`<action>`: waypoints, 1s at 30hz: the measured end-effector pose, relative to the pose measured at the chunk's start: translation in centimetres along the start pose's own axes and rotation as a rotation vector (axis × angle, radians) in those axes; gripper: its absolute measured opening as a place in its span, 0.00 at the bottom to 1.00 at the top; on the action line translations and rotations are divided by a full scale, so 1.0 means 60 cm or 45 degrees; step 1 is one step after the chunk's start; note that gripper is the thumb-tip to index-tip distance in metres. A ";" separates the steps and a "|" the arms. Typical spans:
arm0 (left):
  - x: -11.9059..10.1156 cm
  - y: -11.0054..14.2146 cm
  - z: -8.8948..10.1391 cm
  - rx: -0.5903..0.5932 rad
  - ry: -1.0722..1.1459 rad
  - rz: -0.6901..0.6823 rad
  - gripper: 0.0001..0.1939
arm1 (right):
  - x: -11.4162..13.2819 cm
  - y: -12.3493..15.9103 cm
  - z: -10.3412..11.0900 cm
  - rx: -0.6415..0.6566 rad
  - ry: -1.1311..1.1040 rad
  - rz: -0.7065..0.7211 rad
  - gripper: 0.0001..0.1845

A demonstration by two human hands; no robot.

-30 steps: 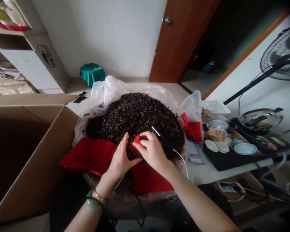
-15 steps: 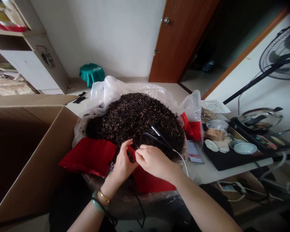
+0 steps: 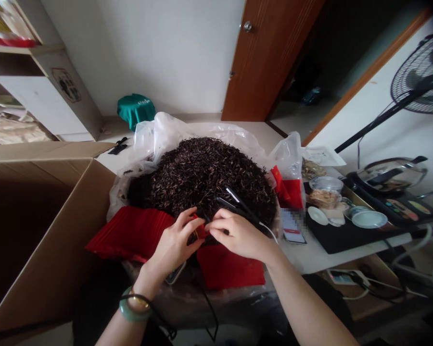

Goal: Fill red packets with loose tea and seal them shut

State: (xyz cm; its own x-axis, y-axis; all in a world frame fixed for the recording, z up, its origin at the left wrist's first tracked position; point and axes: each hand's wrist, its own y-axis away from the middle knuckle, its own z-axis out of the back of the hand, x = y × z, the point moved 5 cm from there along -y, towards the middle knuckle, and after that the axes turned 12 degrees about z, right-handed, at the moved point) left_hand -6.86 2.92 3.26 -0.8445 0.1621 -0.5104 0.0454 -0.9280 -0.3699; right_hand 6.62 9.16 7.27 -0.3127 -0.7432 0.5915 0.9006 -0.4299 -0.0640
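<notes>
My left hand (image 3: 176, 239) is closed around a small red packet (image 3: 199, 230), holding it upright by its sides just above the tea heap. At the packet's right edge, the curled fingers of my right hand (image 3: 236, 235) pinch and touch it. Behind my hands, a big mound of dark dried tea leaves (image 3: 209, 168) fills a container lined with clear plastic (image 3: 173, 126). A black two-armed clamp (image 3: 238, 202), like a hair straightener with a white cord, rests open on the leaves. Flat red packets (image 3: 233, 269) lie below my right hand, and a long row of them (image 3: 130, 233) sits left.
An open cardboard box (image 3: 90, 211) stands at the left. Right of the tea are more red packets (image 3: 292, 192), a phone (image 3: 293, 228), and a black mat (image 3: 332, 242) with a lidded jar (image 3: 324, 192) and white lids. A glass kettle (image 3: 389, 175) and a fan (image 3: 422, 77) are farther right.
My left hand has turned and shifted slightly left, showing more of its back. My right hand has moved a little right, its fingers less tightly folded over the packet.
</notes>
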 end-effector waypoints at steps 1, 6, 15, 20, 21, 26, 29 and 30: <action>-0.001 0.000 -0.001 0.017 -0.025 -0.015 0.17 | -0.001 0.001 -0.002 0.006 0.002 0.014 0.13; 0.002 0.000 0.006 -0.010 -0.052 0.011 0.14 | 0.001 0.004 -0.010 0.022 0.093 -0.006 0.14; 0.003 0.000 0.007 0.087 0.070 -0.044 0.03 | -0.012 0.013 -0.008 -0.131 -0.153 0.008 0.15; 0.005 0.002 0.007 0.143 0.084 -0.018 0.07 | -0.085 0.012 -0.036 -0.270 -0.283 -0.178 0.18; 0.003 0.002 0.006 0.155 0.074 -0.022 0.07 | -0.092 0.009 -0.049 -0.195 -0.169 -0.194 0.21; -0.009 0.001 0.007 0.184 0.013 -0.061 0.05 | -0.094 -0.015 -0.103 0.287 0.354 -0.301 0.42; -0.004 -0.001 0.016 0.145 -0.034 -0.043 0.06 | -0.086 -0.028 -0.106 0.350 0.448 -0.307 0.33; 0.000 -0.002 0.020 0.114 -0.055 -0.024 0.06 | -0.085 -0.030 -0.106 0.348 0.462 -0.300 0.28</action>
State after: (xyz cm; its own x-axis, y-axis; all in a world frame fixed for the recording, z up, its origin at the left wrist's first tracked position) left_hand -7.50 2.60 4.25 -0.8670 0.1673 -0.4693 -0.0172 -0.9514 -0.3073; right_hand 4.66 10.48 -0.73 -0.5577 -0.7933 0.2442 0.8239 -0.4934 0.2788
